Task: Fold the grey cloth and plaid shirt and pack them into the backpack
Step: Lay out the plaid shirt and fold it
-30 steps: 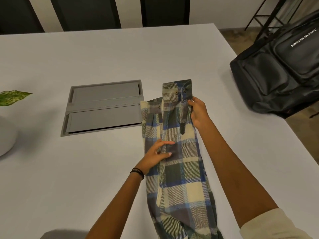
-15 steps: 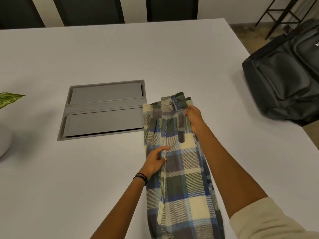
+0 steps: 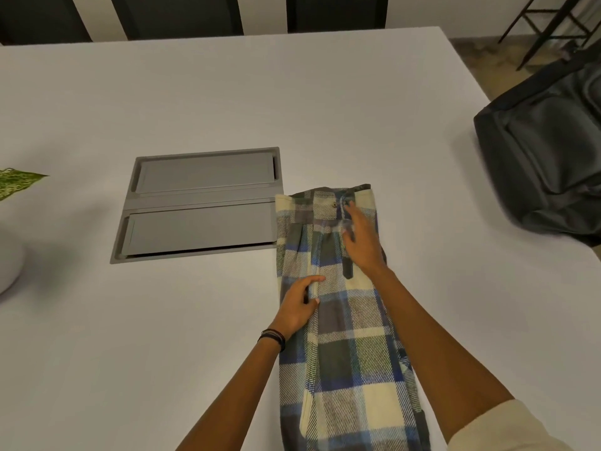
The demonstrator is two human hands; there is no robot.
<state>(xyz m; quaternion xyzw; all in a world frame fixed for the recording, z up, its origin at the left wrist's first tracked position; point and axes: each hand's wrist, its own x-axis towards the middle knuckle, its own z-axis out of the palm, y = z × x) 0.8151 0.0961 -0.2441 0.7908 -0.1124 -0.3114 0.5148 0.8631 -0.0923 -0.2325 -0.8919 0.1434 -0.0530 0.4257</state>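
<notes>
As the left hand [image 3: 300, 302] pinches the shirt [image 3: 351, 353] and the right hand [image 3: 364, 242] lies flat, a backpack [image 3: 546, 164] sits at two o'clock on the white table [image 3: 227, 92].

We see a white table [image 3: 292, 92], dark chair backs [image 3: 175, 14] along its far edge, speckled floor [image 3: 478, 60], possibly a stool frame [image 3: 553, 30].
</notes>
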